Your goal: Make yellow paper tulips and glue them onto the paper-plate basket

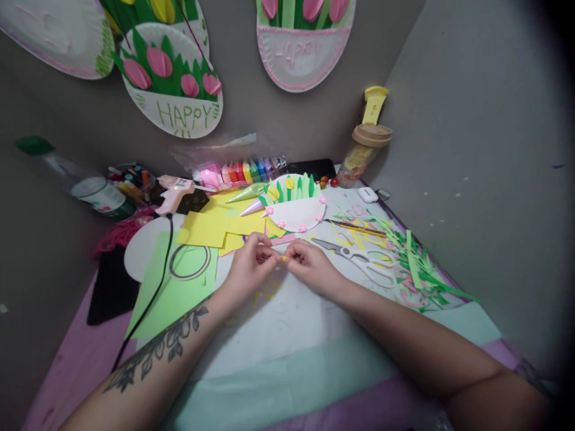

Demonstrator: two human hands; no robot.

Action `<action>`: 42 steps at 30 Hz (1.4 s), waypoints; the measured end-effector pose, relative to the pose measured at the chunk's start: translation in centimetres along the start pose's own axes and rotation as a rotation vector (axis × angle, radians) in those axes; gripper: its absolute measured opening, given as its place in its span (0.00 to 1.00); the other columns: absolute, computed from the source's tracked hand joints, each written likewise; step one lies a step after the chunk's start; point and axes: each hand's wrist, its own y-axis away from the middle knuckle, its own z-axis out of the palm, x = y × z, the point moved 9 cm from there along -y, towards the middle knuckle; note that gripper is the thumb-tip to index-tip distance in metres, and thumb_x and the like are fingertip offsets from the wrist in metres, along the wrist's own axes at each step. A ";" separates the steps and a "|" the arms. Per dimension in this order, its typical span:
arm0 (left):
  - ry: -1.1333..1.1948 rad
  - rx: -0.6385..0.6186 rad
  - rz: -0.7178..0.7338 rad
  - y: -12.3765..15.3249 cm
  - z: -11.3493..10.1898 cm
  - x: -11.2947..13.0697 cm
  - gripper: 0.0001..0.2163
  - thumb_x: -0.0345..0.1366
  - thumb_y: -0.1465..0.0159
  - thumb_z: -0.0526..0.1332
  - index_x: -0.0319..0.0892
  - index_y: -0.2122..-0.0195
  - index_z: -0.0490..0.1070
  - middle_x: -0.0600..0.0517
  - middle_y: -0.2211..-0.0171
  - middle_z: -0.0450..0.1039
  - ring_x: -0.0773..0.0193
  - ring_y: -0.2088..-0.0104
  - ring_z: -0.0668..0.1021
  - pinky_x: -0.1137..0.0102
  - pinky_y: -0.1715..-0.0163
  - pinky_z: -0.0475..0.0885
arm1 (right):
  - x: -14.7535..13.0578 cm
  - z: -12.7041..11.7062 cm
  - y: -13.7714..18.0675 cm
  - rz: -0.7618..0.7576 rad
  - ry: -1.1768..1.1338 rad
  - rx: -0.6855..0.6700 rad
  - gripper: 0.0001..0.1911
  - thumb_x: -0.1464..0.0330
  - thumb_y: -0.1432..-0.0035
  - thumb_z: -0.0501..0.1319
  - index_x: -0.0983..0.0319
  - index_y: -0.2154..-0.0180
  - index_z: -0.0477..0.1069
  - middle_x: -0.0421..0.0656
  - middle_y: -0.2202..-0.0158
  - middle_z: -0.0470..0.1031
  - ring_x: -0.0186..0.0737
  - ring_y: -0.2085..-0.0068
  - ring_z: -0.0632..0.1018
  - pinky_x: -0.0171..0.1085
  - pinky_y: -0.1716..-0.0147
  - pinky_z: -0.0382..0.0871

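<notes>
My left hand and my right hand meet over the white sheet in the middle of the table. Pinched between their fingertips is a small yellow paper piece, mostly covered by the fingers. Just beyond them stands a white paper-plate basket with green paper leaves, yellow flowers and small pink blossoms along its rim. White-handled scissors lie close to my right hand with their blades apart. Yellow paper sheets are spread beyond my left hand. Small yellow scraps rest below the hands.
Green paper, a tape roll and a pink glue gun with its black cord lie left. Paper scraps and pencils are on the right. A bottle and a lidded cup stand at the back.
</notes>
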 end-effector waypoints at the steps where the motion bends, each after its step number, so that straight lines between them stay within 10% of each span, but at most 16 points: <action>1: 0.014 0.005 -0.013 -0.1 -0.2 -0.1 0.12 0.35 0.45 0.63 0.44 0.65 0.58 0.55 0.73 0.76 0.68 0.74 0.75 0.74 0.73 0.66 | 0.1 -0.1 0.0 0.007 -0.008 0.000 0.05 0.72 0.49 0.56 0.61 0.76 0.64 0.39 0.73 0.66 0.34 0.71 0.68 0.33 0.72 0.60; 29: 0.041 -0.021 -0.080 -0.1 0.4 -0.1 0.15 0.36 0.46 0.63 0.43 0.61 0.60 0.56 0.74 0.73 0.68 0.74 0.74 0.74 0.72 0.66 | -0.7 -0.4 0.3 -0.054 0.039 0.048 0.05 0.73 0.49 0.57 0.61 0.76 0.65 0.39 0.73 0.66 0.35 0.71 0.68 0.33 0.72 0.60; 36: -0.020 0.093 -0.004 -1.0 -2.3 -0.5 0.08 0.37 0.44 0.62 0.41 0.64 0.69 0.54 0.72 0.72 0.67 0.71 0.73 0.74 0.71 0.65 | 1.2 -6.6 0.4 -0.020 0.113 0.259 0.05 0.72 0.49 0.57 0.61 0.76 0.67 0.40 0.72 0.69 0.36 0.69 0.71 0.35 0.69 0.63; 42: -0.198 -0.098 0.068 -0.8 0.4 -0.9 0.05 0.33 0.41 0.56 0.42 0.69 0.70 0.53 0.70 0.72 0.66 0.70 0.72 0.72 0.70 0.65 | 1.7 -5.4 0.9 -0.085 0.404 0.006 0.08 0.75 0.48 0.56 0.60 0.70 0.73 0.45 0.64 0.74 0.42 0.61 0.73 0.40 0.62 0.65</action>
